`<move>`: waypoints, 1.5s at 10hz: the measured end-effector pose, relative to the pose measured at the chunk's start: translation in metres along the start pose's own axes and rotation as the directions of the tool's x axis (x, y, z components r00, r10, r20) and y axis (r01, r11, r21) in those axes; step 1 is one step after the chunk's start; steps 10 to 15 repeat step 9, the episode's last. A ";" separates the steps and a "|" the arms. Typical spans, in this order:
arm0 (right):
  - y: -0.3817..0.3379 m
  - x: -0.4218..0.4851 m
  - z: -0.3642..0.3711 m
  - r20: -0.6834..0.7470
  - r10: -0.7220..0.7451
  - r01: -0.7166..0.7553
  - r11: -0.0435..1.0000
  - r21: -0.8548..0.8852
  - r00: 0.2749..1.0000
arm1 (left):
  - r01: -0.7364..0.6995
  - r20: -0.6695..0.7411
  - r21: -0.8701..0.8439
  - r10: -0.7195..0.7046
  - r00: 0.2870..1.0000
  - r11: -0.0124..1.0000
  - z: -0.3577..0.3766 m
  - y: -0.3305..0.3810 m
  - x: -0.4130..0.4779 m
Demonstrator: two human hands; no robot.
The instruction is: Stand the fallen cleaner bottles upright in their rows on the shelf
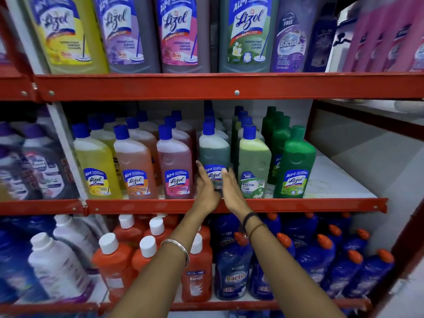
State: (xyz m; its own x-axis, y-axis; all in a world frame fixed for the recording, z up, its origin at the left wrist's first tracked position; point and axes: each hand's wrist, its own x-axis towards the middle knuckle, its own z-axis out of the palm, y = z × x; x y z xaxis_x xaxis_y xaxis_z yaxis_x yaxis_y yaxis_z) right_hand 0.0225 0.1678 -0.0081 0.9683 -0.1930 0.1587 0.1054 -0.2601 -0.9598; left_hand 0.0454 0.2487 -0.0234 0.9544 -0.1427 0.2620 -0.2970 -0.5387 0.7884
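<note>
A dark green cleaner bottle with a blue cap point(214, 150) stands upright at the front of the middle shelf point(236, 206). My left hand point(205, 189) presses against its lower left side and my right hand point(231, 191) against its lower right, fingers on the label. Upright bottles flank it: a pink one point(175, 164) to the left and a pale green Bactin bottle point(253, 161) to the right. Yellow point(96, 161), orange point(134, 161) and bright green point(297, 164) bottles stand in further rows. No fallen bottle is in sight.
Large Lizol bottles point(179, 33) fill the top shelf. Below, white-capped orange bottles point(197, 267) and blue Bactin bottles point(231, 267) crowd the bottom shelf under my arms. Bare white shelf board point(332, 177) lies right of the bright green bottle. Red uprights frame the rack.
</note>
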 end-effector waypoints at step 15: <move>-0.073 -0.074 -0.051 -0.233 -0.361 0.257 0.889 -0.380 0.903 | -0.146 -0.147 0.315 0.201 0.968 0.938 -0.062 0.061 -0.068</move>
